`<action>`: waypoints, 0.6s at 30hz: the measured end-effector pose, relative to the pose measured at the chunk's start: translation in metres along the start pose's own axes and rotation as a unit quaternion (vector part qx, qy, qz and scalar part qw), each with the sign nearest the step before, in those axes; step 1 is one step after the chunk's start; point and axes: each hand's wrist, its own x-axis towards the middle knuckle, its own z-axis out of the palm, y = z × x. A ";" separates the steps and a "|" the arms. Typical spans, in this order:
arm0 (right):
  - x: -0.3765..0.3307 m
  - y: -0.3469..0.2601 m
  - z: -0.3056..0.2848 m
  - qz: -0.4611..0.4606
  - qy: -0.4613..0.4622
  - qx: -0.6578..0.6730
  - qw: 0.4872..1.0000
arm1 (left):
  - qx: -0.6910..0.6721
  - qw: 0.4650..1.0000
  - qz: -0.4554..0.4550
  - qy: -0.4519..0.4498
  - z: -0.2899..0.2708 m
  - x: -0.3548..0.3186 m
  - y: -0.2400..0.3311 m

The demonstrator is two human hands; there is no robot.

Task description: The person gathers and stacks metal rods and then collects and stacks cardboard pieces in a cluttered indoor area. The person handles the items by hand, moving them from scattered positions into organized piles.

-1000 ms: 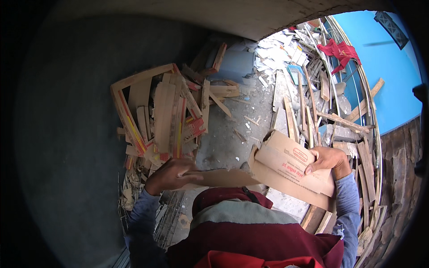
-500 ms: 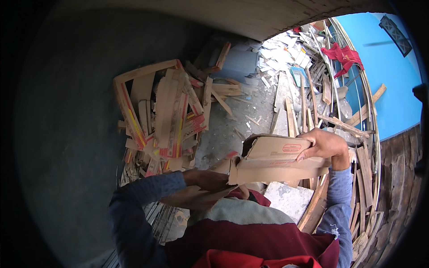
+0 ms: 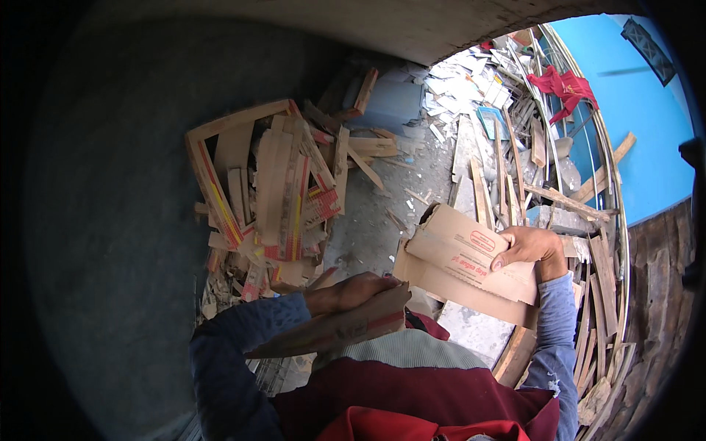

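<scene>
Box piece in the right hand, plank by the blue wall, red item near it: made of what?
Box piece: cardboard, matte and printed; brown, creased, ragged-edged.
Plank: likely bare wood; tan, no visible sheen.
Red item: probably cloth, dull; drapes in soft folds, fibre unclear.

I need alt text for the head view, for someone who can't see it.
The person's left hand grips a red-striped cardboard section, while the right hand holds a folded brown cardboard section with red print. A cardboard heap lies at left, wood scraps at right.
</scene>
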 end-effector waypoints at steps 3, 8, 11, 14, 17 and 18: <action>-0.010 0.015 -0.013 0.011 0.001 -0.016 1.000 | 0.103 0.993 -0.002 0.058 -0.011 -0.011 -0.006; -0.092 0.059 -0.058 0.068 0.162 0.060 0.983 | -0.022 0.965 0.006 0.259 -0.061 -0.054 -0.024; -0.106 0.074 -0.056 0.029 0.237 0.094 0.966 | -0.134 0.937 -0.015 0.322 -0.075 -0.061 -0.029; -0.068 0.062 -0.028 -0.028 0.275 0.088 0.957 | -0.205 0.926 0.031 0.316 -0.092 -0.050 -0.025; -0.010 0.026 0.010 -0.099 0.234 0.111 0.961 | -0.277 0.946 0.086 0.147 -0.115 -0.040 -0.018; 0.011 0.011 0.023 -0.103 0.218 0.078 0.967 | -0.328 0.935 0.130 0.026 -0.122 -0.038 -0.015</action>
